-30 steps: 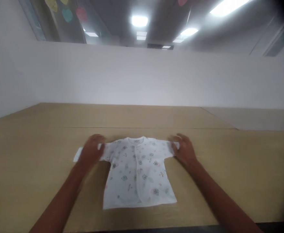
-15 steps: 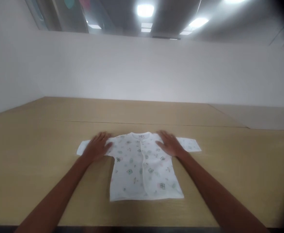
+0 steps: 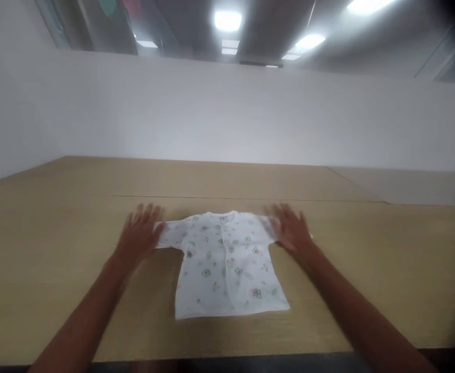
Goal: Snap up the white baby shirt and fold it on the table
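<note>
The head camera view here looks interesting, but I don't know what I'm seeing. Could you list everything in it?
baby shirt: one, white with small green and pink prints, lying flat on the table, front opening upward
neck label: one, white, inside the shirt's collar
table: one, tan wood-look surface, filling the lower view
wall: one, white, behind the table
ceiling lights: several, bright white, overhead
paper shapes: at least two, teal and pink, at the top edge
left hand: one, fingers spread, at the shirt's left sleeve, blurred
right hand: one, fingers spread, over the shirt's right sleeve, blurred
</note>
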Motion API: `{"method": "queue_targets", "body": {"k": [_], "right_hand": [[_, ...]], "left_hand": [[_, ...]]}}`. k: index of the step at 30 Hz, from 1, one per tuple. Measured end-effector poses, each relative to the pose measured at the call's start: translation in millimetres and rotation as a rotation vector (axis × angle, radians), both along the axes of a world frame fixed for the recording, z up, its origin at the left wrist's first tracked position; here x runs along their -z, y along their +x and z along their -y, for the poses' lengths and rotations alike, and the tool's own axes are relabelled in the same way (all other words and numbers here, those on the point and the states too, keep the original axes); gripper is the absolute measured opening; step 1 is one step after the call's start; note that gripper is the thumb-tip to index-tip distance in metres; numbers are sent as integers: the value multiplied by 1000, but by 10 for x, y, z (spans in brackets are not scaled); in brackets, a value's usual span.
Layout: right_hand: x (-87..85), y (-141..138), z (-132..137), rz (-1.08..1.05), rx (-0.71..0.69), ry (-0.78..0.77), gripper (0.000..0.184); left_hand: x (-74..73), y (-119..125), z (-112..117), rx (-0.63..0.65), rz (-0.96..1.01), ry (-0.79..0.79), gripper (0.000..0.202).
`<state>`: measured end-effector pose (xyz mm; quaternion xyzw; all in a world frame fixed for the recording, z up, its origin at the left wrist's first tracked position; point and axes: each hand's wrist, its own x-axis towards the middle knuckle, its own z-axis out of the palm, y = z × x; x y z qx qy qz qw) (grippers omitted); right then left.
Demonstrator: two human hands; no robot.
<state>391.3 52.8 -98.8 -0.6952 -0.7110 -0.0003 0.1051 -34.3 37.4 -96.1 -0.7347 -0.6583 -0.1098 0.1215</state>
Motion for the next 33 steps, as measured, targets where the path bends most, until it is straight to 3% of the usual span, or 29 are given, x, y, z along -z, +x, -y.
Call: {"method": "queue_targets", "body": {"k": [2,4,7,10,12,16,20,24,26,30,33], "right_hand": [[-22,-414,231,-44,-204,70,61],[19,-731,471,-101,-427,-15,69],[137,-862,746,-127,-542,-89,76],[258,-631,878,-96,-482,-99,81],[322,-413,899,-79,-415,-80,81],[324,-165,725,-95,-254,-24,78],[152,-263,161,-175,-176,117,58],[79,-470,-382,-325,-199,166,42],[117,-533,-466,-364,-208,179,42],[198,-523,-382,-303,-249,181,44],[181,-453,-342,-311,-209,121,31]], "left_hand": [[-4,535,217,158,54,73,57],[68,1017,437,322,96,-9,57],[250,1363,678,418,83,-133,59],[382,1294,794,401,100,-119,67],[390,1196,822,383,130,-117,72],[191,1162,672,341,213,-214,78],[-98,1204,138,224,352,-158,45],[-135,1140,-357,133,309,-164,39],[-81,1094,-461,108,289,-156,37],[-23,1032,-489,69,281,-156,32],[-55,980,-479,45,309,-197,31]]}}
